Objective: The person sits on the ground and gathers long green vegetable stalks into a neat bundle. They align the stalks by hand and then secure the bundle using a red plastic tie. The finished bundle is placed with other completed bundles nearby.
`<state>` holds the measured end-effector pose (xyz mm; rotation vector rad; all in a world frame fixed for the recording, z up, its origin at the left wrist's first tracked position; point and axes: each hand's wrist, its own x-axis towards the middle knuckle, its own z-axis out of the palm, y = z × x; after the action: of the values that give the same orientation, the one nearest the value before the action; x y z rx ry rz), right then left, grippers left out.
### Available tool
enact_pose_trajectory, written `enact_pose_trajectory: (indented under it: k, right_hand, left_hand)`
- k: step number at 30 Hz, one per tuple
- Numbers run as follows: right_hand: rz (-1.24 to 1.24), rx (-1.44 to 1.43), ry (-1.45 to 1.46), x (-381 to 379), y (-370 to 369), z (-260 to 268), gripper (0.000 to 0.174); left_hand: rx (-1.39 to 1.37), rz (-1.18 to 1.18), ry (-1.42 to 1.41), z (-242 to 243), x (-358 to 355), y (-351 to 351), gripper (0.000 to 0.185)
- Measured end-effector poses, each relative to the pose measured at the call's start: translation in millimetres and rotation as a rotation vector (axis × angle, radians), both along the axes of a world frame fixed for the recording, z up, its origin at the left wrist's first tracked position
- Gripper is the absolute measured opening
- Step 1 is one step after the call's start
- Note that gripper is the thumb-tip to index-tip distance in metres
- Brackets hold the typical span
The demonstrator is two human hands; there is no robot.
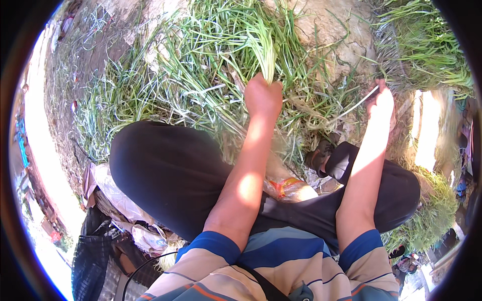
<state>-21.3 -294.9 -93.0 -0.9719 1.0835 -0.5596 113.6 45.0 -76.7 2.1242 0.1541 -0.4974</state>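
Note:
My left hand [263, 96] is closed around a small bunch of pale green stalks [268, 60], whose leaves spread away from me over the heap. Beneath and around it lies a broad loose heap of long green grass-like leaves [211, 41]. My right hand [380, 98], off to the right and partly in bright sun, has a single pale stalk [357, 104] at its fingers, slanting down to the left. Close by that hand, denser green leaves [425, 56] lie in a pile at the upper right.
My bent knees frame the near side of the heap. Between my legs is a clear plastic bag [292, 188] with red and yellow marks. Crumpled sacks [116, 192] lie at the left. Another heap of leaves [433, 214] is beyond my right knee.

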Motion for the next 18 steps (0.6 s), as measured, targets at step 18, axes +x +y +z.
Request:
enact_pose_trajectory:
  k: [18]
  right_hand:
    - [0.709, -0.12, -0.044, 111.0, 255.0, 34.4, 0.036]
  left_hand:
    - [-0.693, 0.374, 0.215, 32.7, 24.0, 3.7, 0.003]
